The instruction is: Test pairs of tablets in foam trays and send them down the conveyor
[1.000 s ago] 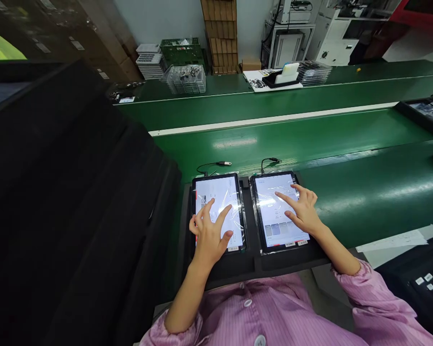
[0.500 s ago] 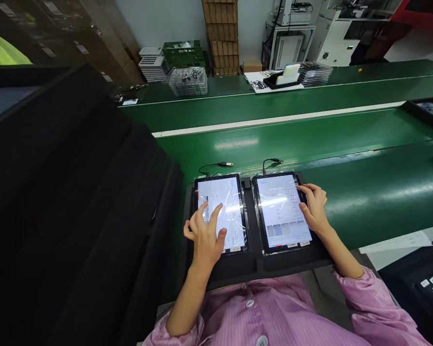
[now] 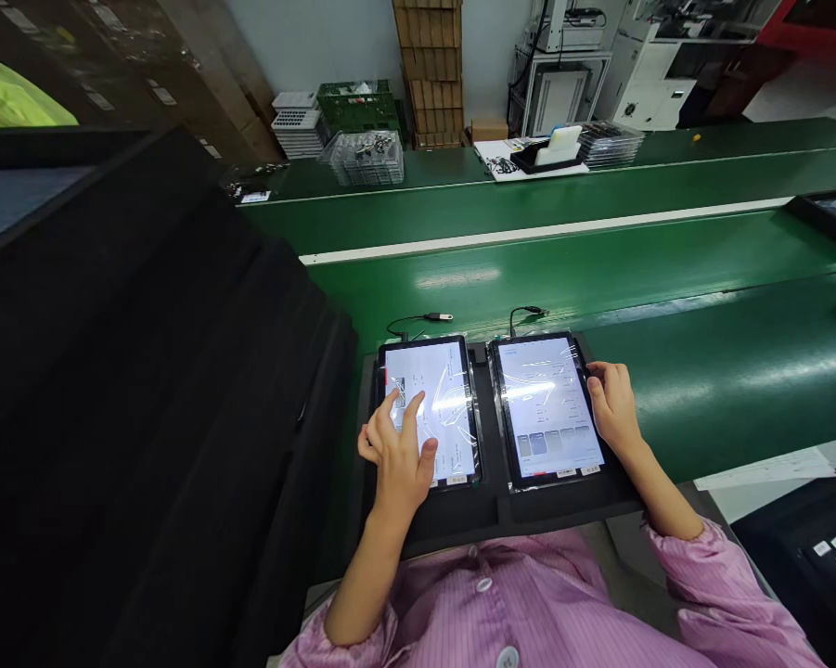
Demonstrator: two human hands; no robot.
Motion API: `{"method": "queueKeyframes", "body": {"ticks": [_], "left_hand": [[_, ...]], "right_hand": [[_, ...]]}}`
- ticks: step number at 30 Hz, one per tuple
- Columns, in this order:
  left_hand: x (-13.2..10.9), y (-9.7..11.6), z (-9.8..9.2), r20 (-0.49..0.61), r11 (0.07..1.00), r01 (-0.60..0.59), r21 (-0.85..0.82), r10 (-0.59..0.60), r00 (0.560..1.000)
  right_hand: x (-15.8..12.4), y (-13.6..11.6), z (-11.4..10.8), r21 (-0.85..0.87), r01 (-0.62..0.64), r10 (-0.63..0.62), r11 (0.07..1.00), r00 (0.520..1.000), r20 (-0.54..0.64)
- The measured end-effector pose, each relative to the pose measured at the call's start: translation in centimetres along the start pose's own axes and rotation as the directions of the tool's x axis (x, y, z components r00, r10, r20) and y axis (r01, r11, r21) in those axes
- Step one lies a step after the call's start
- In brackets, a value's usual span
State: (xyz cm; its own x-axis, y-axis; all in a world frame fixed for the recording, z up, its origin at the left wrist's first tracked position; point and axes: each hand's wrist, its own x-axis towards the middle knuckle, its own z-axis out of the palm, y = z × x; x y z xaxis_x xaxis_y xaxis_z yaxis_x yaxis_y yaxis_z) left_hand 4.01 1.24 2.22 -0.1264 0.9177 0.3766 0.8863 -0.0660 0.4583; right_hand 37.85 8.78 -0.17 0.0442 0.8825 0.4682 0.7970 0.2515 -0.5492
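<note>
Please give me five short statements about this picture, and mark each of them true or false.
1. The left tablet and the right tablet both have lit screens. True.
2. The left hand is over the right tablet. False: it is over the left tablet.
3. The right hand is at the right tablet's right edge. True.
4. The tray under the tablets is white. False: it is black.
5. The shirt is pink. True.

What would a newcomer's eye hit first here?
Two lit screens: the left tablet, under the left hand, and the right tablet, with the right hand at its outer edge. Both sit in a black tray. A big dark stack fills the picture's left side.
</note>
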Motion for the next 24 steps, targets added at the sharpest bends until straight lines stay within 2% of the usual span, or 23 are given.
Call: {"method": "queueKeyframes", "body": {"ticks": [10, 21, 23, 24], "left_hand": [[-0.08, -0.03, -0.12, 0.050, 0.999, 0.048, -0.010, -0.047, 0.998], [0.17, -0.21, -0.40, 0.014, 0.989, 0.148, 0.006, -0.148, 0.989], [0.25, -0.51, -0.57, 0.008, 0.991, 0.131, -0.012, -0.131, 0.991], [0.25, -0.67, -0.70, 0.018, 0.996, 0.084, -0.033, -0.084, 0.996]], "right_hand": [[-0.14, 0.04, -0.05, -0.022, -0.052, 0.052, 0.998, 0.999, 0.000], [-0.18, 0.03, -0.06, -0.022, -0.046, 0.046, 0.999, 0.999, 0.006], [-0.22, -0.15, -0.26, -0.019, -0.033, 0.033, 0.999, 0.999, 0.015], [-0.25, -0.30, -0.40, -0.017, -0.024, 0.025, 1.000, 0.999, 0.025]]}}
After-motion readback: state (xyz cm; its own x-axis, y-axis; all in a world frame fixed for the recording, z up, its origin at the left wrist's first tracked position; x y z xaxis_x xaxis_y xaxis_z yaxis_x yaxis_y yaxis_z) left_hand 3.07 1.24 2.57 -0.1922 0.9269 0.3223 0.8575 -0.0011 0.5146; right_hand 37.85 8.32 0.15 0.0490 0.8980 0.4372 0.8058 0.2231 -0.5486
